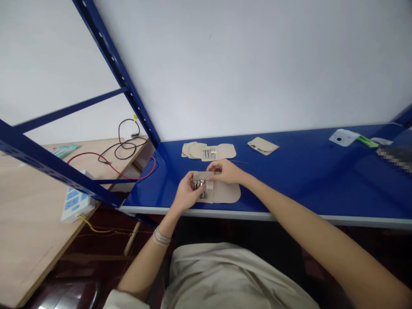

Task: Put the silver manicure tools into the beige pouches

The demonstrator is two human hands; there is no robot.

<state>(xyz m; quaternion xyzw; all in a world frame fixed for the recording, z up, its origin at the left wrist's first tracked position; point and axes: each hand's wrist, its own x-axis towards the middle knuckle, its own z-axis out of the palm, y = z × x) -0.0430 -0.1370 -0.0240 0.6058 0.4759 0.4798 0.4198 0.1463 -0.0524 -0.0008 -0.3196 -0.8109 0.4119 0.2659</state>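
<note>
A beige manicure case lies unfolded near the front edge of the blue table, with several shiny metal nail tools in its left half. My left hand grips the case's left edge, its thumb across the metal tools. Over the top middle of the same case, my right hand has its fingers pinched together by the inner strip. What they hold, if anything, is hidden. Behind the hands sits a second unfolded case with metal tools in it. A thin metal stick lies beside it.
Several beige cases overlap at the back left, and a folded one lies at the back. A white device and a green item are far right. A blue frame post, red cable and power strip are left.
</note>
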